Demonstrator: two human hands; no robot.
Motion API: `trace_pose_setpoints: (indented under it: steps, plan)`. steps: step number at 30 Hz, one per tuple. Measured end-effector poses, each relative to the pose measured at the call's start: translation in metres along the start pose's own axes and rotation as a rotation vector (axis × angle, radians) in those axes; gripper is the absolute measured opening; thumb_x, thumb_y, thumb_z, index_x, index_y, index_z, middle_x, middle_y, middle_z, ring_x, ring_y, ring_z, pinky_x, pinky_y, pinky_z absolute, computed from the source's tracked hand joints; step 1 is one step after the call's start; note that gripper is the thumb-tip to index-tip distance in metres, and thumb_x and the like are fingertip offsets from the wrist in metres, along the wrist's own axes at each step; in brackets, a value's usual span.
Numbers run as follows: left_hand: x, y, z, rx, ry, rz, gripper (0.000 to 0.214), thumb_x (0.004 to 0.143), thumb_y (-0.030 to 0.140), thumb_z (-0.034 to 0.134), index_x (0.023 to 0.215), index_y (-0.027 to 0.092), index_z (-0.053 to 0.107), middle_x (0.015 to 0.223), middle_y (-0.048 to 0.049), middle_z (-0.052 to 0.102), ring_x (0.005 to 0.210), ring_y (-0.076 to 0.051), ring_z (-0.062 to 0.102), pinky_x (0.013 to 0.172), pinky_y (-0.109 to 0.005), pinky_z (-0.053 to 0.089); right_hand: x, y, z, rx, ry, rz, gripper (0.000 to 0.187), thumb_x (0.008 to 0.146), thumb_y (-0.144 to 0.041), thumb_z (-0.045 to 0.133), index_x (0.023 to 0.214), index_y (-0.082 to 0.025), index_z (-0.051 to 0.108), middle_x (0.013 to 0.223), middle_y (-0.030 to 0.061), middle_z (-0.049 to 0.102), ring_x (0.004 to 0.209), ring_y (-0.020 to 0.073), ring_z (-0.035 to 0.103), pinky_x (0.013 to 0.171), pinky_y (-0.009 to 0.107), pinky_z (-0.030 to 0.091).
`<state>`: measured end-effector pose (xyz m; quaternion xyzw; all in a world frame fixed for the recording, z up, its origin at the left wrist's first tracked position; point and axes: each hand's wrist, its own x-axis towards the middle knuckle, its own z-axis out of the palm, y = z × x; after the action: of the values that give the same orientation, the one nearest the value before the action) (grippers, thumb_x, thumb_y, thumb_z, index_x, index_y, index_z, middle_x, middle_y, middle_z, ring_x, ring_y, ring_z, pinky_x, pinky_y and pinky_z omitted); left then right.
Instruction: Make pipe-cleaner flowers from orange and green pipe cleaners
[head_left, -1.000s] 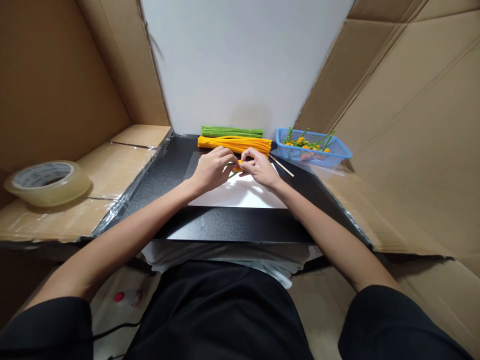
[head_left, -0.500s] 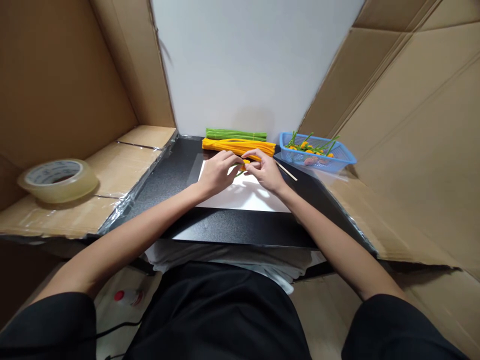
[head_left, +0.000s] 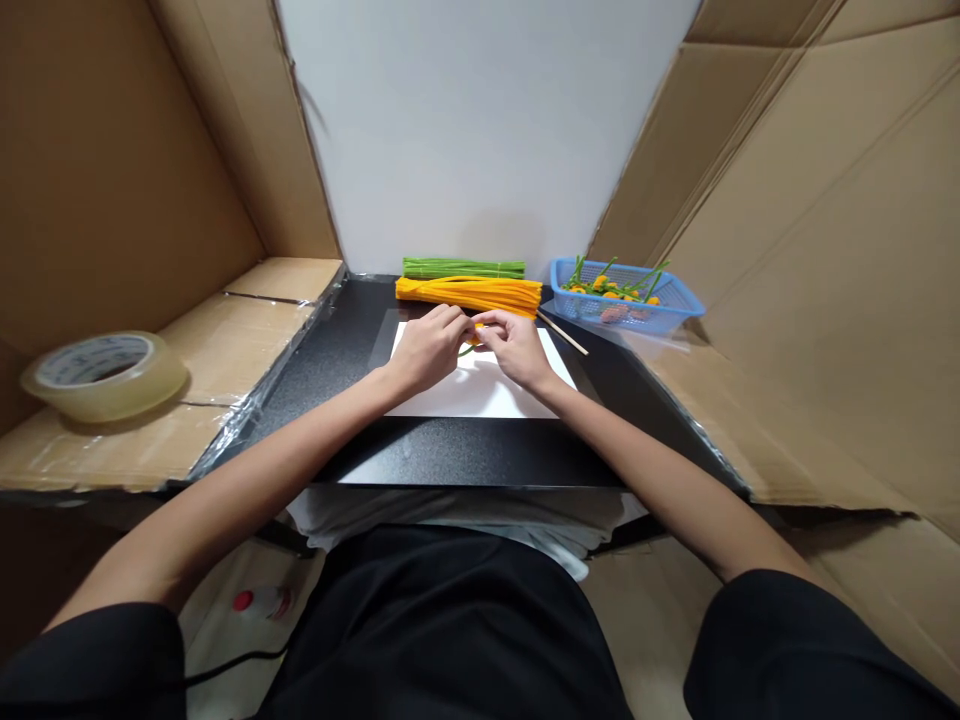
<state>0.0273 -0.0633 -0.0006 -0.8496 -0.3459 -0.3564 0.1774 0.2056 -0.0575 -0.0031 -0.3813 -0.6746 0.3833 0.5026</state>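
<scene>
My left hand (head_left: 426,347) and my right hand (head_left: 512,345) meet fingertip to fingertip over a white sheet (head_left: 480,392) on the black table (head_left: 465,455). Both pinch a small orange pipe-cleaner piece (head_left: 475,328) with a green stem (head_left: 467,350) showing below it. Just beyond my fingers lies a bundle of orange pipe cleaners (head_left: 469,292), and behind that a bundle of green pipe cleaners (head_left: 463,267). A thin wooden stick (head_left: 564,335) lies to the right of my right hand.
A blue basket (head_left: 626,296) holding several orange-and-green pieces stands at the back right. A roll of clear tape (head_left: 101,376) rests on the cardboard ledge at left. Cardboard walls enclose both sides; a white wall stands behind.
The hands stay together on the small piece, with the fingers shifting slightly around it. The camera has swayed a little; nothing else has moved.
</scene>
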Motion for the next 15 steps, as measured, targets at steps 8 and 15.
trace_pose_setpoints:
  steps: [8,15]
  plan:
    - [-0.0025,-0.0014,0.0005,0.033,-0.064,0.051,0.020,0.101,0.020,0.048,0.094,0.015,0.067,0.090,-0.0088,0.069,0.085,-0.021,0.062,0.070,-0.031,0.047,-0.0020,0.0012,0.0044,0.013,0.005,0.053,0.013,0.082,-0.020,0.065,0.092,-0.015,0.073,0.078,0.0035,0.075,0.075,0.0172,0.074,0.075,0.033,0.066]
    - [-0.0022,0.0030,0.0061,-0.059,-0.001,-0.089,0.014,0.098,0.020,0.055,0.095,0.017,0.069,0.090,-0.0064,0.072,0.084,-0.019,0.065,0.067,-0.029,0.045,-0.0003,-0.0002,0.0030,0.052,0.056,0.082,0.017,0.081,-0.029,0.072,0.092,-0.016,0.072,0.082,0.0040,0.076,0.079,0.0182,0.074,0.074,0.033,0.066]
